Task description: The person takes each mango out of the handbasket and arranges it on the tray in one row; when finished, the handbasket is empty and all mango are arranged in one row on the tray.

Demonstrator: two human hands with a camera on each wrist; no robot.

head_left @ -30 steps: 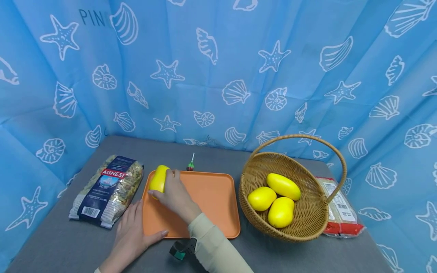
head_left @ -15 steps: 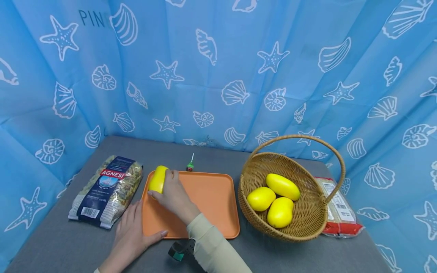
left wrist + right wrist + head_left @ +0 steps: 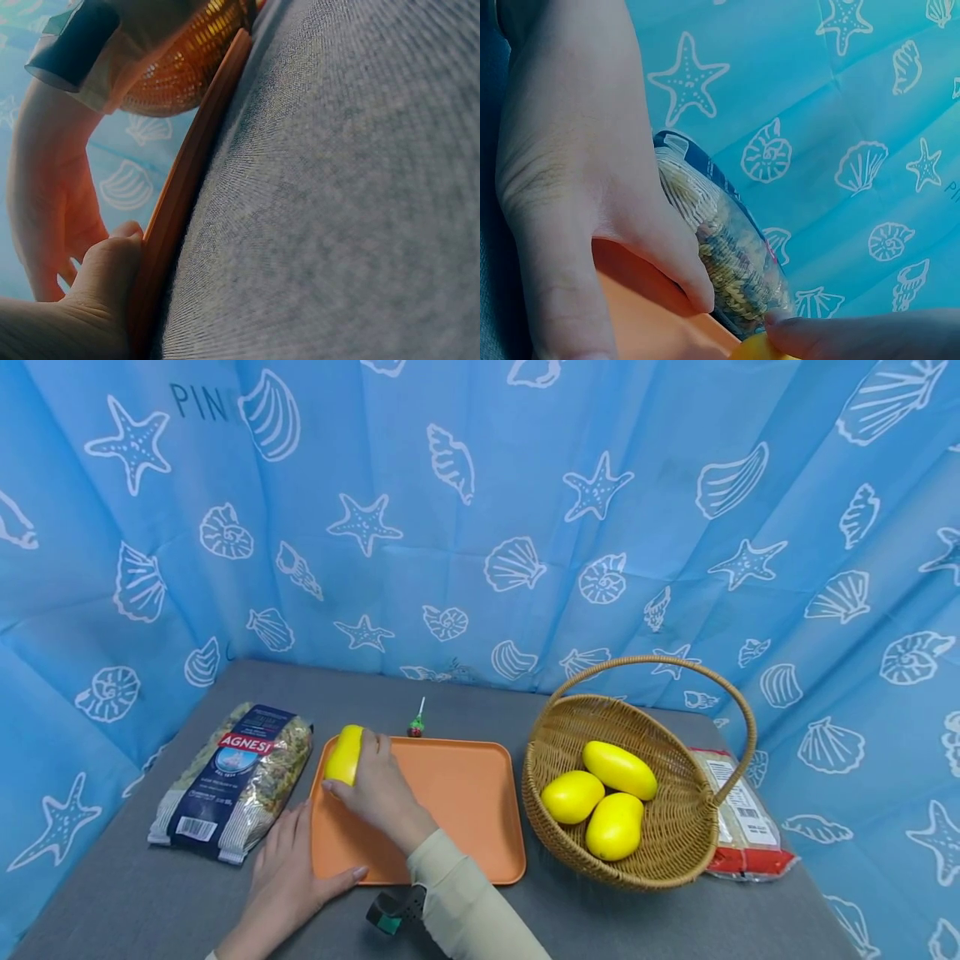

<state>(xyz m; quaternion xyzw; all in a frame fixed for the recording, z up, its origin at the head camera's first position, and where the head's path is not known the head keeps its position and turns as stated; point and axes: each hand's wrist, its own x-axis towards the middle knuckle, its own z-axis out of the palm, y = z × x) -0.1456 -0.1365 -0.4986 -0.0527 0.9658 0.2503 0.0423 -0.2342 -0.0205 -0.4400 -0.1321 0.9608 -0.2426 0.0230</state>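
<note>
My right hand (image 3: 384,789) grips a smooth yellow mango (image 3: 343,757) over the far left corner of an orange tray (image 3: 465,802). Whether the mango touches the tray is hidden. At the tray's near left corner lies my left hand (image 3: 287,881), its fingers along the left edge. In the left wrist view its thumb (image 3: 109,274) presses against the tray rim (image 3: 191,161). The right wrist view shows only a tip of the mango (image 3: 756,349) under the right thumb (image 3: 847,331). Several fingers of the right hand are out of sight behind it.
A wicker basket (image 3: 675,852) with a tall handle stands right of the tray, holding 3 mangoes (image 3: 615,827). An Agnesi pasta bag (image 3: 232,777) lies on the left. Behind the tray is a lollipop (image 3: 417,725). A red-and-clear packet (image 3: 750,827) sits behind the basket.
The right hand and mango shift very slightly to the left. The left hand stays at the tray's corner, and the whole head view drifts a little.
</note>
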